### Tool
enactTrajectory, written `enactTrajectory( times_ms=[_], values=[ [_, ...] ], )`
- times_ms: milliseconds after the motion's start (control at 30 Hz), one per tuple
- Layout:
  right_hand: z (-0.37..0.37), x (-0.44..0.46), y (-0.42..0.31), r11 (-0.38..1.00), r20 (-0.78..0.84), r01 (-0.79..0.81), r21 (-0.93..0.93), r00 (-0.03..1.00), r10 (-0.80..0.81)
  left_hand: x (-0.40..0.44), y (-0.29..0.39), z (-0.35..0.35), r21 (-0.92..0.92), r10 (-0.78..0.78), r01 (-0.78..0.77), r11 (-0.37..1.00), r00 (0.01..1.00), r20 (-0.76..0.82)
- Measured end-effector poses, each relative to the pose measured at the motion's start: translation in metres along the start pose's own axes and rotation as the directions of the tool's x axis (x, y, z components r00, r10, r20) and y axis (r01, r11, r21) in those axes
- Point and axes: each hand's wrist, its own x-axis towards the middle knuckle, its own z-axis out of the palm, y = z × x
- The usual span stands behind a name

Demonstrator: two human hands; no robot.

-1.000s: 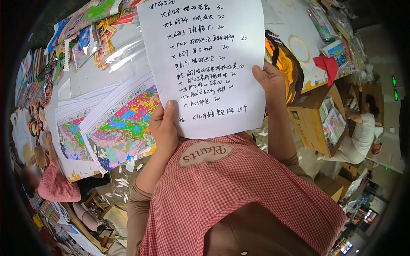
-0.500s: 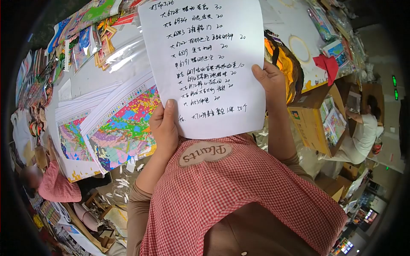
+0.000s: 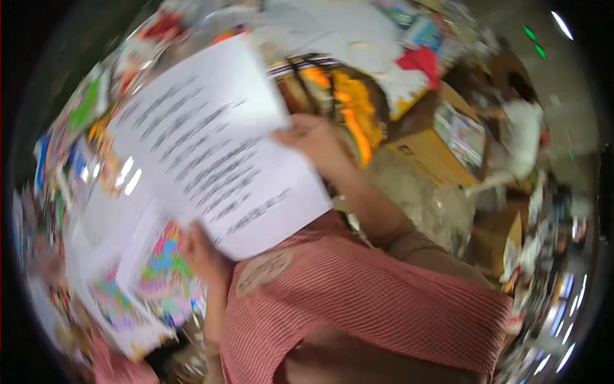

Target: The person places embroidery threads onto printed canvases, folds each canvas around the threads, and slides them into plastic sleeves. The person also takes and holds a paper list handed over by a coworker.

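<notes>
In the head view, holds a sheet of paper point(image 3: 211, 160) slanted, its lower edge by the pink-red apron point(image 3: 377, 294). Grips its lower left edge with the fingers of the left hand point(image 3: 206, 253), closed on the paper, beside colourful printed charts point(image 3: 166, 275). Pinches its right edge between thumb and fingers of the right hand point(image 3: 308, 137), near an orange-and-dark print point(image 3: 358, 105) on the table point(image 3: 320, 29). Shows lines of handwriting, too blurred to read. Includes, farther right, an open cardboard box point(image 3: 428, 153) near a person in white point(image 3: 526, 131).
</notes>
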Motion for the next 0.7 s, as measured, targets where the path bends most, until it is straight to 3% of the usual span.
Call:
enactTrajectory(
  times_ms=[33, 100, 200, 367, 567, 667, 700],
  values=[
    [0.001, 0.004, 0.01, 0.994, 0.008, 0.004, 0.11, 1.0, -0.005, 0.001, -0.008, 0.0, -0.17, -0.039, 0.033, 0.985, 0.999, -0.03],
    [-0.003, 0.01, 0.024, 0.982, 0.055, 0.08, 0.172, 0.994, -0.091, 0.003, -0.015, -0.005, -0.243, -0.082, 0.089, 0.966, 0.996, 0.04],
    [-0.013, 0.007, 0.02, 0.986, 0.11, 0.05, 0.157, 0.992, -0.068, -0.001, -0.009, 0.007, -0.225, -0.096, 0.114, 0.968, 0.992, 0.087],
    [-0.01, 0.002, 0.021, 0.981, 0.059, 0.036, 0.192, 0.997, -0.048, 0.004, -0.02, -0.003, -0.217, -0.029, 0.056, 0.975, 0.992, 0.125],
    [-0.007, 0.006, 0.027, 0.975, 0.056, 0.046, 0.215, 0.997, -0.06, 0.005, -0.015, -0.001, -0.214, -0.051, 0.071, 0.974, 0.994, 0.098],
    [-0.004, 0.001, 0.011, 0.989, 0.0, -0.027, 0.149, 1.0, 0.027, 0.003, -0.007, 0.002, -0.148, -0.068, 0.074, 0.986, 0.996, 0.05],
    [-0.003, 0.0, 0.007, 0.994, -0.014, -0.023, 0.107, 1.0, 0.024, 0.007, -0.022, -0.005, -0.211, -0.02, 0.025, 0.977, 0.999, 0.026]
  ],
)
